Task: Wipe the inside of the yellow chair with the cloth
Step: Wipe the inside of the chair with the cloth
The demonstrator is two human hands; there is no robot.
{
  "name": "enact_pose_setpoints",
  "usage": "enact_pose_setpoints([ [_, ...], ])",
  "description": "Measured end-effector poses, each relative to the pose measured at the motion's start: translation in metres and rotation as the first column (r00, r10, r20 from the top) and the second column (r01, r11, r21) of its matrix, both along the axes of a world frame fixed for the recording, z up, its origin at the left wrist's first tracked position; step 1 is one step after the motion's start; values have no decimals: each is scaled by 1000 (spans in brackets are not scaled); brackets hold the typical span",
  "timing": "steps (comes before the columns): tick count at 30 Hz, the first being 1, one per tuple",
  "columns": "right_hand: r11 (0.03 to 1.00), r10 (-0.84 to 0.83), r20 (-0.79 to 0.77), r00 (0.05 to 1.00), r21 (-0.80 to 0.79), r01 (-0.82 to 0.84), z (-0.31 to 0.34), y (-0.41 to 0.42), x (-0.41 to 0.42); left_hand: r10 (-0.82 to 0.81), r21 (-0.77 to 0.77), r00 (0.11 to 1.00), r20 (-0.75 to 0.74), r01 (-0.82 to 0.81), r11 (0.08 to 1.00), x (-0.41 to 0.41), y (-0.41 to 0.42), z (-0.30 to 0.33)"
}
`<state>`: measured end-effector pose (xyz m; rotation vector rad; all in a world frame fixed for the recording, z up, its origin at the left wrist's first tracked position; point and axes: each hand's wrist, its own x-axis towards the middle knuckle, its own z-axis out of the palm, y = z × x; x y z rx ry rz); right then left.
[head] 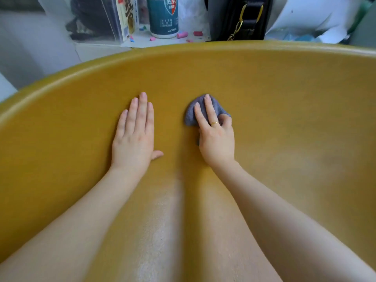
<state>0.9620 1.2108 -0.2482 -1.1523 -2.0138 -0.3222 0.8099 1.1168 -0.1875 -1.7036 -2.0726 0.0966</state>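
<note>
The yellow chair (284, 94) fills most of the head view, its curved inner shell facing me. My left hand (134, 135) lies flat on the inner surface, fingers straight and together. Just right of it, my right hand (215, 137) holds a small bunched grey-purple cloth (218, 107) against the shell: two fingers lie stretched over the cloth while the outer fingers curl round its right edge. A gold ring sits on one finger. Most of the cloth is hidden under the hand.
Beyond the chair's top rim (183, 46) is a white surface with a teal-and-white bottle (162, 17), a black bag with a gold chain (242, 19), a clear box (97, 19) and small pink and blue bits (182, 35).
</note>
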Motion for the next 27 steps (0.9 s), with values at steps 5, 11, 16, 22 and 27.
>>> enact_pose_setpoints([
  [5,963,-267,-261,928,-99,249,35,19,3,45,-52,997,-55,-48,998,-20,5,14],
  [11,995,-81,-491,867,-95,39,56,-11,-99,24,109,979,-202,-2,994,-30,8,-1],
  [16,1000,18,-422,906,7,-16,56,-13,-102,33,143,975,-219,-1,990,-33,10,-3],
  [22,977,-173,-408,897,45,209,86,38,-42,59,95,976,-212,-40,995,-32,10,-5],
  [27,969,-124,-368,921,157,193,73,27,-70,87,92,983,-161,-73,993,-32,11,-3],
])
